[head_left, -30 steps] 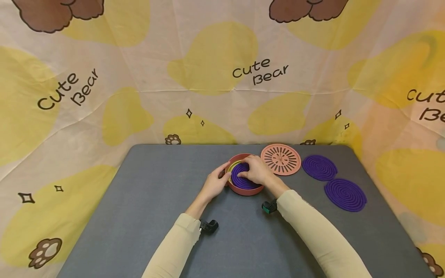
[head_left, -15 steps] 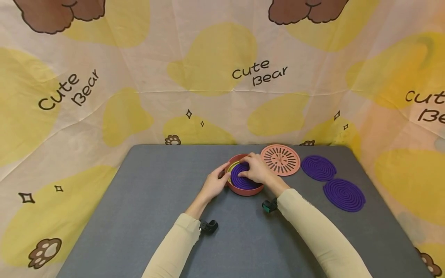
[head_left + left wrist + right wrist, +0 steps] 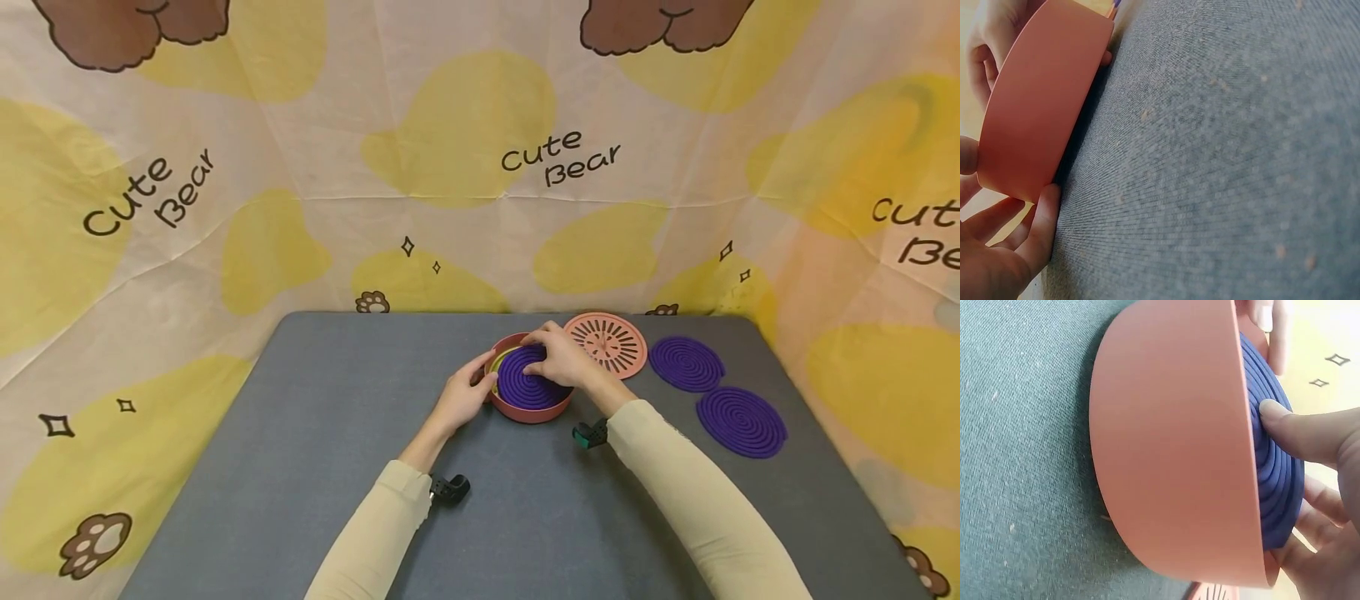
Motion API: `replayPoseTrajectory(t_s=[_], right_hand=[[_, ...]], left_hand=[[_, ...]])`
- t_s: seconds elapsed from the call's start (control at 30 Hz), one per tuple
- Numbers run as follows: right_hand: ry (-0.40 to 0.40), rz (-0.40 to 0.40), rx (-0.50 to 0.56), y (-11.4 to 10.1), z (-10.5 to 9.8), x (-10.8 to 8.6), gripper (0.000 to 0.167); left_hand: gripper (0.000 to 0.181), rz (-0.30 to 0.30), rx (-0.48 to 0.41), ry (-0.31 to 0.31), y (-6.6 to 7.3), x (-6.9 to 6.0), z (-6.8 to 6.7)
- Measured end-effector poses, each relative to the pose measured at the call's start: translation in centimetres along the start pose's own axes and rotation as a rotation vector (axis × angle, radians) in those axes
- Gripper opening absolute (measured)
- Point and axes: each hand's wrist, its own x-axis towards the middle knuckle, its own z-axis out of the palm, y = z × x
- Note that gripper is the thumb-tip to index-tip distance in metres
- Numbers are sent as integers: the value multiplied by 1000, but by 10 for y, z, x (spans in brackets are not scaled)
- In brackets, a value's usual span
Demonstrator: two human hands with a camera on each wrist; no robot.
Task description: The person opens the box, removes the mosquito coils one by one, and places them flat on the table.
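A round coral box stands at the far middle of the table. My left hand holds its left side, thumb at the rim and fingers along the outer wall in the left wrist view. With thumb and fingers, my right hand pinches a purple coiled coaster. This coaster is tilted and partly above the rim on the right hand's side. Beneath it, at the left, a yellow-green piece shows inside the box; most of that is hidden.
Behind my right hand lies a slotted coral disc, partly covered by the hand. Two more purple coiled coasters lie flat to its right on the grey table. A printed cloth hangs behind the table's far edge.
My right hand has moved up and slightly right, raising the purple coaster's edge from inside the box. My left hand stays at the box's side.
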Motion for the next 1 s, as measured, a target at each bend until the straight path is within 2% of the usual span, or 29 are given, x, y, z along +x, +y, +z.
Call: replayPoseTrajectory(t_s=[0.23, 0.47, 0.67, 1.0], right_hand=[[14, -16, 46, 5, -4, -2, 45], [20, 8, 96, 4, -13, -7, 44], [61, 20, 117, 3, -18, -12, 40], [127, 34, 212, 5, -29, -22, 38]], left_hand=[[49, -8, -2, 2, 0, 0, 0], [48, -4, 2, 8, -2, 0, 0], [48, -5, -7, 10, -3, 0, 0], [48, 18, 2, 13, -4, 1, 0]])
